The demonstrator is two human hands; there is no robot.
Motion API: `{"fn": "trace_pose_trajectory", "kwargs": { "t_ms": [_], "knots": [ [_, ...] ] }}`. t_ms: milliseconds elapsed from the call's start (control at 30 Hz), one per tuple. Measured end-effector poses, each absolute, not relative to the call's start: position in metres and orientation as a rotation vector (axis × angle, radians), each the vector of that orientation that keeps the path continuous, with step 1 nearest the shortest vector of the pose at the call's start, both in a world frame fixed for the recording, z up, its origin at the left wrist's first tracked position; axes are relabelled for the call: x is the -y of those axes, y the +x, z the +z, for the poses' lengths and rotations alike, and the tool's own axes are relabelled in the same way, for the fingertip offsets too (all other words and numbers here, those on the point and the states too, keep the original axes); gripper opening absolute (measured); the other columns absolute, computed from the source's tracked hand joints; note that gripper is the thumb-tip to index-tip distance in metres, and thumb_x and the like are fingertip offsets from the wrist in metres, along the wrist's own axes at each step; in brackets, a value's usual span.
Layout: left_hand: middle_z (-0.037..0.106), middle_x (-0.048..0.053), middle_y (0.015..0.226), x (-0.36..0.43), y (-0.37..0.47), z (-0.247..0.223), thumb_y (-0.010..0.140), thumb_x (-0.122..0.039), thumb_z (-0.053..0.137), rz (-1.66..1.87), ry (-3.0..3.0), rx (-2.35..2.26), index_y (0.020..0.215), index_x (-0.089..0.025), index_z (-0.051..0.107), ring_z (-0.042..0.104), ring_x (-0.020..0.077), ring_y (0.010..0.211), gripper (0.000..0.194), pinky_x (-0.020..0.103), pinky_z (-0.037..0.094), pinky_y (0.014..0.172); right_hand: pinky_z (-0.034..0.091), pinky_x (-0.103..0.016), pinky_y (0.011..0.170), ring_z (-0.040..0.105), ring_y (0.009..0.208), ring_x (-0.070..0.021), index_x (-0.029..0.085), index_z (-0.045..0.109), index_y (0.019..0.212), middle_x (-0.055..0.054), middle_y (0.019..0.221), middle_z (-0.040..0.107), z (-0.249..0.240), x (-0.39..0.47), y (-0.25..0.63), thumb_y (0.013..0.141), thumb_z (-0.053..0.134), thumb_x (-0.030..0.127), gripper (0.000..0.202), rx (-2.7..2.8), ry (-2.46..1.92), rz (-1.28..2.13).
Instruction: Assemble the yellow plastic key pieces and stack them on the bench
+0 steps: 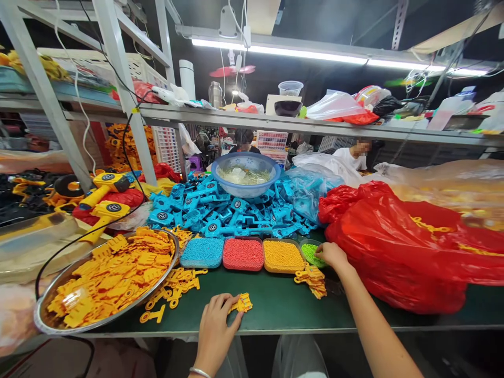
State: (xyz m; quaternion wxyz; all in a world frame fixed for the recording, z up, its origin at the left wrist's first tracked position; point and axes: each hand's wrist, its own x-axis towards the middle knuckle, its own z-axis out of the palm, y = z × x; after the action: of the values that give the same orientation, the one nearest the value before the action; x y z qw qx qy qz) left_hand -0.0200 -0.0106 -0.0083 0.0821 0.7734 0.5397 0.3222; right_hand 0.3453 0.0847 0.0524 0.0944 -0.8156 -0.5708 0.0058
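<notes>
My left hand [217, 323] is closed on a small yellow plastic piece [244, 302] with coloured dots on it, near the front edge of the table. My right hand [334, 255] reaches forward, its fingertips at a tub of green beads [310, 253]. Whether a bead is between those fingers is too small to see. In a row to the left of that tub sit trays of yellow beads [282, 256], red beads [243, 254] and blue beads [201, 253]. A small stack of yellow plastic parts [313, 281] lies just in front of the green tub.
A metal basin [173, 262] heaped with yellow pieces stands at left, loose yellow parts [179, 286] beside it. Behind the trays are piled blue plastic parts [236, 210] and a blue bowl [247, 189]. A red plastic bag [386, 252] bulges at right. A shelf [315, 119] crosses above.
</notes>
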Motion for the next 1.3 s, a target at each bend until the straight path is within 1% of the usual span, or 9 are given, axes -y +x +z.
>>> {"fn": "trace_pose_trajectory", "kwargs": {
  "t_ms": [67,200,367,500,633,733,800,933,1300],
  "knots": [
    [0.061,0.001,0.095,0.010,-0.020,-0.010,0.080,-0.032,0.055,0.982,2.320,-1.610,0.101,-0.028,0.061,0.055,0.0191,0.092,0.022,0.033,0.043,0.076,0.041,-0.025,0.060,0.060,0.076,-0.0171,0.017,0.068,0.073,-0.006,0.078,0.067,0.047,-0.090,0.348,0.068,0.069,0.024,0.009,1.735,-2.460,0.094],
    [0.062,0.001,0.095,0.010,-0.021,-0.010,0.080,-0.032,0.055,0.987,2.323,-1.606,0.100,-0.028,0.061,0.055,0.0192,0.091,0.022,0.032,0.043,0.075,0.046,-0.030,0.069,0.060,0.075,-0.0129,0.015,0.063,0.077,-0.001,0.081,0.065,0.038,-0.093,0.345,0.078,0.061,0.031,0.017,1.755,-2.485,0.114],
    [0.062,0.001,0.095,0.010,-0.021,-0.010,0.079,-0.032,0.055,0.991,2.324,-1.602,0.100,-0.028,0.061,0.055,0.0192,0.091,0.022,0.032,0.043,0.075,0.039,-0.025,0.061,0.062,0.077,-0.0181,0.017,0.068,0.072,-0.008,0.080,0.067,0.034,-0.088,0.344,0.072,0.061,0.021,0.008,1.663,-2.415,0.031],
    [0.062,0.000,0.095,0.010,-0.021,-0.010,0.079,-0.031,0.055,1.011,2.334,-1.607,0.100,-0.028,0.062,0.055,0.0190,0.091,0.022,0.032,0.043,0.074,0.038,-0.027,0.063,0.059,0.085,-0.0234,0.017,0.070,0.080,-0.012,0.087,0.066,0.042,-0.075,0.336,0.075,0.053,0.024,0.019,1.556,-2.283,-0.103],
    [0.061,0.000,0.095,0.011,-0.020,-0.010,0.079,-0.031,0.055,0.994,2.320,-1.609,0.101,-0.028,0.061,0.055,0.0191,0.091,0.022,0.032,0.042,0.075,0.039,-0.029,0.074,0.056,0.090,-0.0227,0.015,0.067,0.089,-0.011,0.092,0.065,0.040,-0.048,0.287,0.083,0.045,0.032,0.028,1.556,-2.055,-0.149],
    [0.061,0.001,0.095,0.010,-0.020,-0.010,0.079,-0.031,0.055,0.995,2.320,-1.612,0.100,-0.028,0.061,0.055,0.0193,0.092,0.022,0.032,0.042,0.076,0.040,-0.027,0.075,0.056,0.085,-0.0191,0.020,0.066,0.084,-0.005,0.086,0.066,0.024,-0.020,0.222,0.084,0.045,0.036,0.026,1.667,-1.846,-0.064],
    [0.061,0.001,0.095,0.010,-0.020,-0.010,0.079,-0.031,0.055,0.991,2.322,-1.605,0.100,-0.028,0.062,0.054,0.0195,0.091,0.022,0.032,0.043,0.075,0.041,-0.027,0.071,0.055,0.079,-0.0183,0.021,0.066,0.078,-0.004,0.079,0.064,0.011,-0.004,0.178,0.086,0.046,0.036,0.026,1.728,-1.591,0.132],
    [0.061,0.002,0.095,0.010,-0.020,-0.009,0.080,-0.030,0.054,0.958,2.307,-1.590,0.101,-0.027,0.061,0.054,0.0204,0.092,0.023,0.034,0.042,0.076,0.038,-0.027,0.066,0.052,0.074,-0.0178,0.023,0.067,0.076,-0.002,0.072,0.061,-0.004,0.012,0.126,0.085,0.050,0.028,0.020,1.796,-1.497,0.267],
    [0.061,0.002,0.094,0.011,-0.019,-0.009,0.079,-0.030,0.055,0.956,2.314,-1.606,0.100,-0.026,0.061,0.054,0.0206,0.091,0.022,0.034,0.044,0.075,0.038,-0.025,0.064,0.051,0.074,-0.0175,0.027,0.067,0.093,-0.003,0.074,0.060,-0.006,0.013,0.122,0.087,0.042,0.018,0.027,1.924,-1.503,0.342]
  ]
}}
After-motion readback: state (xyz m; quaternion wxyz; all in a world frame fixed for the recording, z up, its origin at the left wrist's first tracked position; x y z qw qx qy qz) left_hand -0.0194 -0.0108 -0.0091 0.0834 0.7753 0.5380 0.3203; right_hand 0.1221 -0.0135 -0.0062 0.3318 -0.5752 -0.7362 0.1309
